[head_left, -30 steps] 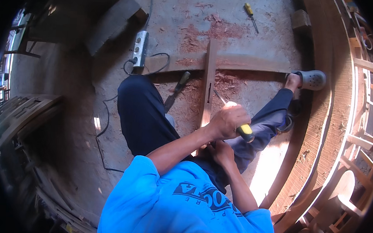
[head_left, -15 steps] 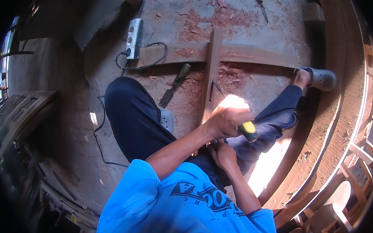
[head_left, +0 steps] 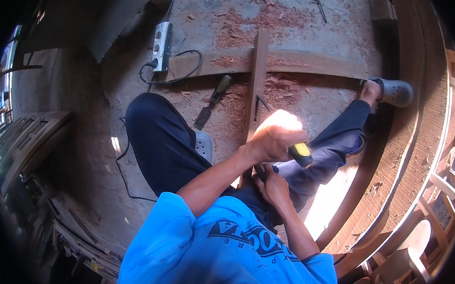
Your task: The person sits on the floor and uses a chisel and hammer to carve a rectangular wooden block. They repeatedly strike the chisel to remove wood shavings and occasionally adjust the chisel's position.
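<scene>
My left hand (head_left: 279,138) is closed in a fist around a hand tool with a yellow-and-black handle (head_left: 301,154). Strong sunlight washes out part of this fist. Beyond it, a thin dark shaft (head_left: 264,104) slants to a long narrow wooden piece (head_left: 260,56); whether it belongs to the held tool is hard to see. My right hand (head_left: 274,187) is closed lower down, beside the near end of the wooden piece, between my legs. Something dark shows at its fingers, too covered to name. The wooden piece lies across a wide board (head_left: 319,64) on the floor.
A chisel (head_left: 212,103) lies on the floor left of the wooden piece. Further off are a power strip (head_left: 161,46) with a looped cable and a yellow-handled screwdriver (head_left: 319,6). Reddish shavings (head_left: 275,18) litter the floor. Large timber planks (head_left: 412,146) stand along the right.
My left fist and its tool have shifted slightly away from me. The long wooden piece has slid a little the same way. My right hand stays nearly in place.
</scene>
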Demonstrator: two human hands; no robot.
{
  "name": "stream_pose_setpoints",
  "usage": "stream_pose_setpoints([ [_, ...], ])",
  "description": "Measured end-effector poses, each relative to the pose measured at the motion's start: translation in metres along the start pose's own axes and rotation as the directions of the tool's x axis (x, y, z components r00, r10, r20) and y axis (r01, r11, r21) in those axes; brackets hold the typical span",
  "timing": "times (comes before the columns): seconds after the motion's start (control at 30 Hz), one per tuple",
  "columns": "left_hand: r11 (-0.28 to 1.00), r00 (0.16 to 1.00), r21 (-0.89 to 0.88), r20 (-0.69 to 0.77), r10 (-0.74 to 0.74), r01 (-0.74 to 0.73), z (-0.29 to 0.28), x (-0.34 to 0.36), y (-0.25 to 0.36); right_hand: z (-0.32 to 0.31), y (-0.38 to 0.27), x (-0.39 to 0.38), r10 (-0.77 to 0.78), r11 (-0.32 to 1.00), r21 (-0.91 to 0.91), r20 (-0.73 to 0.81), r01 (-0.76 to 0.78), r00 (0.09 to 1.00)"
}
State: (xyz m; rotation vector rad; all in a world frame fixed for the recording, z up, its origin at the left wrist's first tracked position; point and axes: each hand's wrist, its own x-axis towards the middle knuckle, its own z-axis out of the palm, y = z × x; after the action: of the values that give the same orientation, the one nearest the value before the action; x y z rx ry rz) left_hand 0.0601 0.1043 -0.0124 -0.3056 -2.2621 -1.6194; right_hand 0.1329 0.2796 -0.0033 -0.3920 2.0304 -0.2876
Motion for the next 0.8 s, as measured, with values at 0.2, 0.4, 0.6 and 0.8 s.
stream_pose_setpoints([
  [0.2,0.999,0.997,-0.035,0.071,0.021,-0.019,-0.016,0.004,-0.005,-0.007,0.009,-0.011,-0.026,0.955,0.291,-0.093,0.052,0.995],
  [0.4,0.993,1.000,-0.115,-0.023,0.020,-0.022,-0.030,0.002,-0.010,-0.049,0.008,-0.049,0.271,0.753,0.607,0.065,-0.254,0.960],
  [0.6,0.992,0.991,-0.115,-0.130,0.033,-0.048,-0.040,-0.015,-0.010,-0.084,-0.017,-0.078,0.228,0.729,0.680,-0.123,-0.086,0.966],
  [0.8,0.987,0.986,-0.159,-0.166,-0.018,-0.009,-0.034,-0.029,-0.006,-0.098,-0.039,-0.089,0.136,0.691,0.721,-0.200,0.052,0.970],
])
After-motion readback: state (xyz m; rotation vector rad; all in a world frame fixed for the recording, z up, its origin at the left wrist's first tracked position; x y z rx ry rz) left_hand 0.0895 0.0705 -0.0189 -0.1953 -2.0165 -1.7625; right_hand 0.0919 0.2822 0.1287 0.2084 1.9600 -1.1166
